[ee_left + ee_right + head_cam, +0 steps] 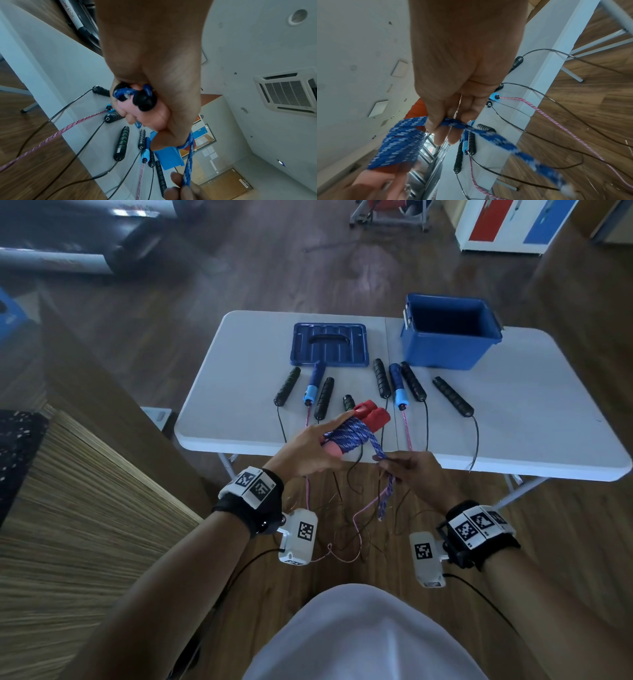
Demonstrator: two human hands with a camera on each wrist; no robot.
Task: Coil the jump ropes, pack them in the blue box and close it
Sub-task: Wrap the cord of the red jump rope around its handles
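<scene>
Head view, left hand: the left hand [310, 450] is closed around the two red handles [371, 414] of the blue rope [346, 434], which is already wound in several turns across them.
Head view, right hand: the right hand [416, 470] pinches the free part of this rope just beside the bundle; a short loose end hangs below the fingers.
Head view, axis: the handles point away from the person toward the table [212, 419], and the turns go across this long axis. The free rope leaves the bundle to the right, so I judge the right hand must carry it around.
Head view, box: the blue box [452, 332] stands open at the far right of the table, nearer to the right hand. Its lid [329, 344] lies flat to the left of it.
Head view, others: black handles [452, 395] and blue handles [397, 385] lie in a row, their cords hanging over the near edge, not coiled yet.
Left wrist view: the fingers curl around the handle ends, with the rope crossing between them.
Right wrist view: thumb and fingers [453, 129] clamp the rope; the bundle is at the lower left, blurred.
</scene>
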